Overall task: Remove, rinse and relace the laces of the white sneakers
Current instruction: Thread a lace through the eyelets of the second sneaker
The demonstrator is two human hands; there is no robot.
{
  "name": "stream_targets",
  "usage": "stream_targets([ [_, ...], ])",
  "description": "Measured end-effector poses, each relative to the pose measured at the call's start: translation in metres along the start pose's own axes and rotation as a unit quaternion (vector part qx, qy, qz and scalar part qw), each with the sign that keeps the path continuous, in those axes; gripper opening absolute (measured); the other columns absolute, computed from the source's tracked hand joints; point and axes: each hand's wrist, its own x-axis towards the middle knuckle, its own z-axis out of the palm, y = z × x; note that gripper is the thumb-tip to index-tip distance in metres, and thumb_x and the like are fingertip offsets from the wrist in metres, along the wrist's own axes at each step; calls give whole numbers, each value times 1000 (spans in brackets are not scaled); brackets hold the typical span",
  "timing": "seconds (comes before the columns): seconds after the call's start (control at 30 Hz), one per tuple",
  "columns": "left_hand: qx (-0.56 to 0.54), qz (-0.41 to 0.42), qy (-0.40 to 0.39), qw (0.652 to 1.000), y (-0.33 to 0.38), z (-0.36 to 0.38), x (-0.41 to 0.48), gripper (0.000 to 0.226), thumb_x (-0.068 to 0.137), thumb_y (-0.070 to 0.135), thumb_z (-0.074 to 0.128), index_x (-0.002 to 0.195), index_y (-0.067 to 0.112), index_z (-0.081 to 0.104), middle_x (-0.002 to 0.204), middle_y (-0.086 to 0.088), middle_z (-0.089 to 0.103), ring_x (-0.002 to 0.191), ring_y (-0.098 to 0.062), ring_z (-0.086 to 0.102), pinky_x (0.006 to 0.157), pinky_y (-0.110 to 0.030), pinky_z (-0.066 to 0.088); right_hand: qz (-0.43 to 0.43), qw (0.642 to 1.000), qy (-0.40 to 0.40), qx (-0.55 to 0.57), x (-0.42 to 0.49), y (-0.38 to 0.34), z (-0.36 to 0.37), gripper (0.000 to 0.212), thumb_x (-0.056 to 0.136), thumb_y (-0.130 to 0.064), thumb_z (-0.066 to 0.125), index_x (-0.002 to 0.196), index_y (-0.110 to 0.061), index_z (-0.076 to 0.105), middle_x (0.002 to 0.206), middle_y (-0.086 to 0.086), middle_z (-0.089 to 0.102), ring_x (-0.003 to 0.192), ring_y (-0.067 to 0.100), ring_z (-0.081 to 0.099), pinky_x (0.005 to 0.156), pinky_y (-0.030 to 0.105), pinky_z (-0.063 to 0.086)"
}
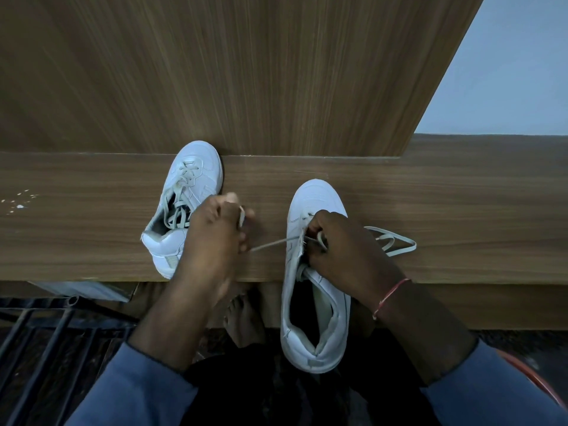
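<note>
Two white leather shoes on my feed, both on a brown wood-grain ledge (461, 210). I see the laced white sneaker (187, 192) at centre left, toe against the upright wooden panel (276, 72). I see the second white sneaker (313, 201) right of centre, heel overhanging the ledge's near edge. I note the left hand (212, 238) pinching the tip of a flat grey-white lace (270, 242), drawn taut from that shoe's eyelets. I note the right hand (341, 244) curled round the lace at the tongue. Its slack loops (396, 241) trail right of that hand. A thin red thread (390, 298) circles the right wrist.
</note>
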Motion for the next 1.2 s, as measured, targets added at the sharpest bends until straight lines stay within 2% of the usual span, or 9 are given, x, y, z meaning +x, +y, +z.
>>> stream_targets([
  [0.1, 406, 81, -132, 901, -17, -7, -3, 17, 94, 15, 53, 79, 14, 59, 75, -6, 68, 62, -15, 56, 59, -28, 43, 4, 1000, 10, -1, 0, 1, 0, 13, 84, -24, 64, 92, -17, 57, 90, -4, 60, 82, 19, 58, 70, 37, 48],
  [0.33, 458, 115, -233, 850, -8, -8, -6, 33, 95, 24, 56, 64, 23, 66, 60, 6, 61, 53, 2, 50, 56, -18, 39, 8, 1000, 9, 9, 1, 3, 1, 15, 82, -25, 67, 94, -18, 59, 90, -5, 62, 82, 16, 59, 69, 33, 47],
  [0.47, 58, 62, -187, 979, -10, 6, -12, 29, 99, 21, 46, 75, 15, 62, 99, 2, 73, 94, -8, 65, 90, -29, 50, 15, 999, -8, 46, 3, 5, -1, 17, 82, -22, 67, 98, -18, 63, 94, -5, 67, 86, 15, 63, 75, 35, 51],
  [0.63, -350, -57, -149, 923, 6, 17, -12, 32, 102, 18, 37, 75, 16, 53, 65, 4, 56, 52, -5, 52, 63, -27, 56, 14, 998, -7, 67, 4, 7, -2, 6, 85, -17, 64, 91, -20, 65, 84, -8, 67, 78, 11, 63, 70, 31, 51],
  [0.73, 64, 40, -33, 997, -12, 7, -4, 30, 100, 21, 47, 75, 15, 61, 61, 8, 57, 43, -1, 44, 49, -18, 42, 11, 996, 26, 80, 5, 8, 1, 6, 85, -14, 64, 87, -18, 68, 80, -7, 68, 75, 9, 63, 72, 34, 52],
  [0.8, 342, 143, -59, 927, -23, 4, 0, 30, 96, 23, 54, 71, 11, 66, 64, 2, 65, 48, -8, 51, 49, -20, 38, 4, 993, 82, 87, 6, 8, 0, 8, 83, -12, 66, 88, -18, 69, 85, -8, 67, 79, 7, 62, 74, 30, 51],
  [0.93, 433, 161, -160, 872, -24, 4, 2, 45, 91, 29, 63, 56, 6, 47, 50, -2, 44, 47, -10, 38, 48, -22, 30, 28, 987, 108, 113, 4, 8, -3, 27, 82, -19, 71, 108, -23, 63, 106, -14, 58, 94, -1, 53, 75, 5, 37],
  [1.1, 62, 85, -174, 979, -6, 7, -12, 23, 93, 20, 57, 71, 18, 59, 71, 13, 67, 69, 0, 58, 67, -18, 45, 109, 971, 14, 210, 4, 12, -7, 47, 84, -27, 71, 128, -24, 53, 122, -13, 54, 103, -2, 52, 79, 12, 40],
  [1.2, -368, -35, -199, 908, 18, 5, -17, 14, 88, 26, 52, 78, 16, 52, 74, 0, 67, 62, -8, 64, 61, -24, 56, 110, 973, 12, 204, 7, 15, -12, 39, 92, -32, 64, 129, -25, 54, 122, -14, 55, 107, -1, 52, 71, 1, 34],
])
